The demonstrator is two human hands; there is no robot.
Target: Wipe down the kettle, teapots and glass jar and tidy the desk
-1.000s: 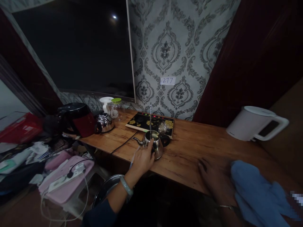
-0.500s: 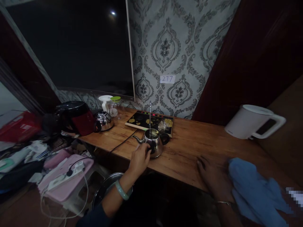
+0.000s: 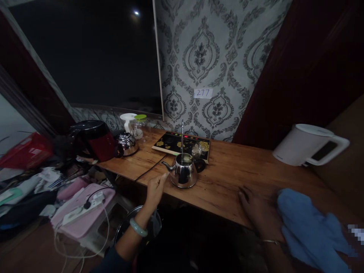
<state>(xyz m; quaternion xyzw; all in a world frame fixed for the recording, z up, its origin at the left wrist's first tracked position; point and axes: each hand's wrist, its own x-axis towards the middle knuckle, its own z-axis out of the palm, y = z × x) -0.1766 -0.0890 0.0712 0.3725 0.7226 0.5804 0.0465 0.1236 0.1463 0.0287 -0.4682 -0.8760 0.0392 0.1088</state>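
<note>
A small shiny metal kettle (image 3: 183,176) stands lidless near the front edge of the wooden table, its curved spout to the left and black handle to the right. My left hand (image 3: 156,189) is just left of it, below the spout, with the index finger stretched toward it and nothing visible in it. Flat on the table to the right rests my right hand (image 3: 257,208), somewhat blurred and dark, beside a blue cloth (image 3: 307,223). Behind the kettle lies a black tea stove (image 3: 167,142) with gold flowers and a lit red display. A thin silvery upright pipe (image 3: 182,132) shows above the kettle's opening.
A glass lid (image 3: 196,150) sits on the stove's right part. Left are a second metal kettle (image 3: 127,144), a red and black appliance (image 3: 98,140) and a green-lidded jar (image 3: 140,123). A white electric kettle (image 3: 298,144) is right; a power strip (image 3: 79,214) lies on a pink stool.
My left hand has drawn off the kettle's side, moving left and slightly down. The kettle remains in place. My right hand stays on the table; the view has shifted slightly.
</note>
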